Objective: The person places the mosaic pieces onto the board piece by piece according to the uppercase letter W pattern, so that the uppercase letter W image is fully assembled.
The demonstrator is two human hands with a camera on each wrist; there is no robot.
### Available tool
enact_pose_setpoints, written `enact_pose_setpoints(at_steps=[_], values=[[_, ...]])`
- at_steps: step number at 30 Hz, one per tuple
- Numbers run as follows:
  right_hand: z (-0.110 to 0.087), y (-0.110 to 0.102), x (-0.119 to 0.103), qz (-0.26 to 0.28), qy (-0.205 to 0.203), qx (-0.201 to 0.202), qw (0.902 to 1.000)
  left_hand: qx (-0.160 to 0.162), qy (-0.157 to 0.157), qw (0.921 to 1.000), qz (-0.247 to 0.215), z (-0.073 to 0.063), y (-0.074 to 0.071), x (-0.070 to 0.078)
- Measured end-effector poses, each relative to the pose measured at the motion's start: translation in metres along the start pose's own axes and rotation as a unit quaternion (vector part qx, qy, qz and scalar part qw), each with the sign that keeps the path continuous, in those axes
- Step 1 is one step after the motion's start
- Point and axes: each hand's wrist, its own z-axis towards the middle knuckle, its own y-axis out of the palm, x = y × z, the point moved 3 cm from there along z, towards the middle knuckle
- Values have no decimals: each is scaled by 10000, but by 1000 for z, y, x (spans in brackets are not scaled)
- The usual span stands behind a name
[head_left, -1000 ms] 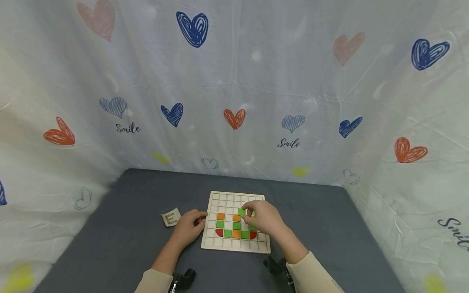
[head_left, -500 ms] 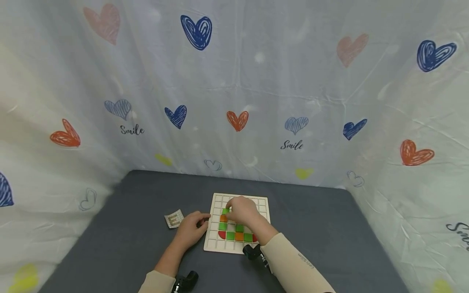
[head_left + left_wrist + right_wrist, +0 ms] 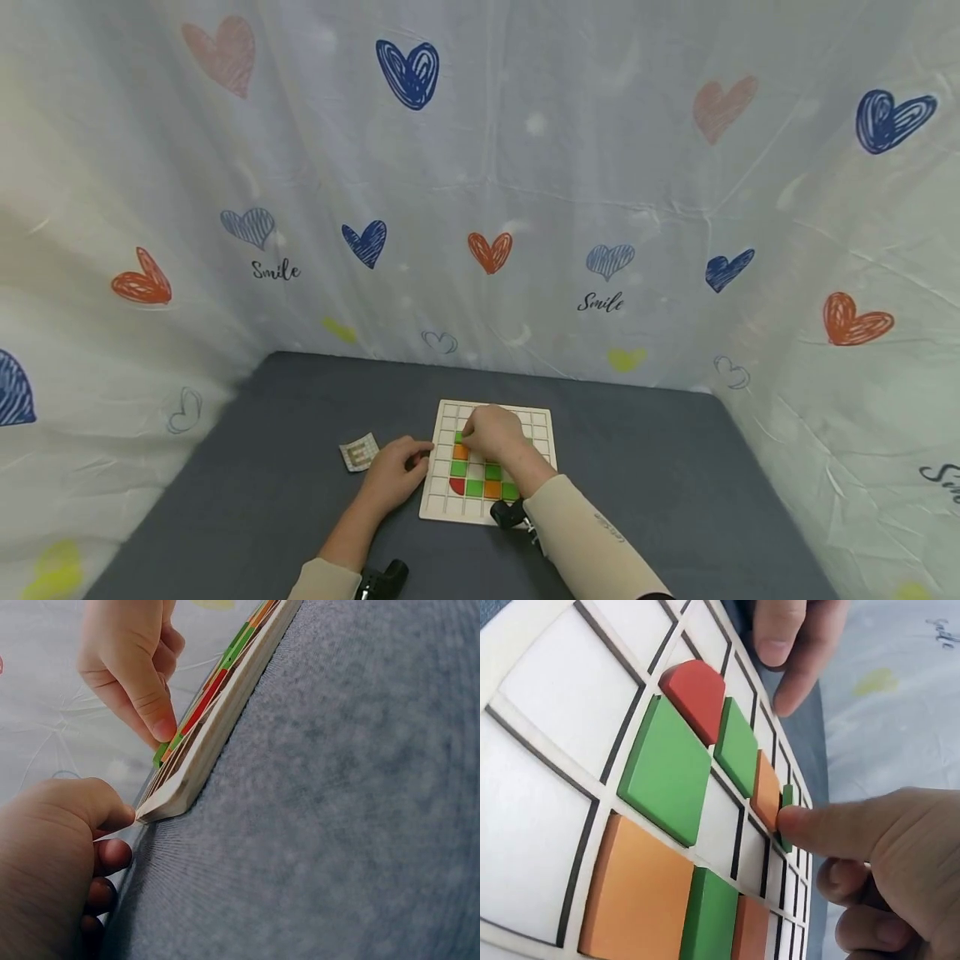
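Note:
In the head view a pale wooden grid board (image 3: pixel 436 507) lies on the table, with coloured tiles set in its squares. My right hand (image 3: pixel 497 433) reaches over the board and pinches a green square tile (image 3: pixel 787 796) at the upper end of the left tile column. An orange tile (image 3: pixel 766 787) adjoins it, then another green tile (image 3: pixel 736 746) and a red rounded tile (image 3: pixel 696 697). My left hand (image 3: pixel 392 477) rests at the board's left edge, a fingertip touching the rim and the other fingers loosely bent. My right hand and forearm hide the right-hand tiles.
A small card (image 3: pixel 360 452) printed with a grid pattern lies left of the board, close to my left hand. The dark grey table (image 3: pixel 637 467) extends around the board. A white curtain (image 3: pixel 540 167) with hearts hangs behind. Black wrist-camera mounts (image 3: pixel 510 513) sit near the board's front.
My right hand has carried the green tile from the board's middle leftward to the top of the left column and lowered slightly there. The left hand keeps its place at the edge.

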Motion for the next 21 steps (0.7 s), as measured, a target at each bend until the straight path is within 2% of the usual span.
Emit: enact_pose_setpoints(at_steps=[5,9,12,16,18,21], values=[[-1,1,-2,-137,119,-15,9998,5,44,10000,10,0,1,0],[-14,-5,1,-98,190,-60,9998,-44,80,10000,-34,2,5,1],[-32,-12,8,386,269,267,9985,-84,76,9999,-70,3,7,0],[-57,-16,24,1192,370,908,9880,-27,35,10000,-43,5,5,-5],[-67,-14,32,1345,384,1147,9835,13,-65,10000,-24,8,2,-10],[-72,-13,42,1146,340,1542,9808,78,-233,9997,-26,18,-6,-18]])
